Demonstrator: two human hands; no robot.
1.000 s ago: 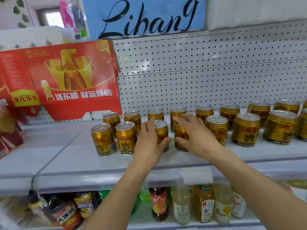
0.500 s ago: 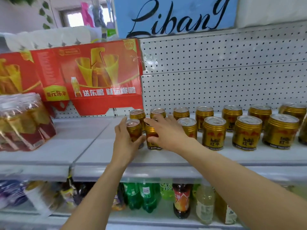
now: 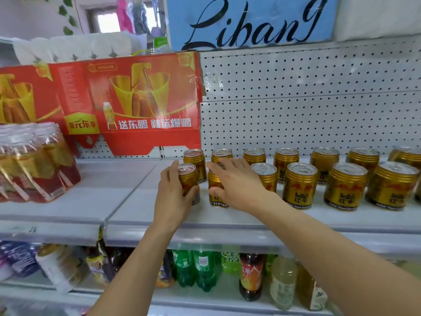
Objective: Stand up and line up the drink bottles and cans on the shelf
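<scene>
Two hands | left (image 3: 173, 197), right (image 3: 237, 188) each still grip one front-row can (image 3: 190, 179) | shifted to row's left end

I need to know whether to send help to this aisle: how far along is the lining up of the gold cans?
Done, by the look of it: the gold cans to the right stand upright in two rows on the shelf. In hand: the left hand holds the leftmost front can, the right hand the can beside it. Left: setting these two even with the front row.
</scene>
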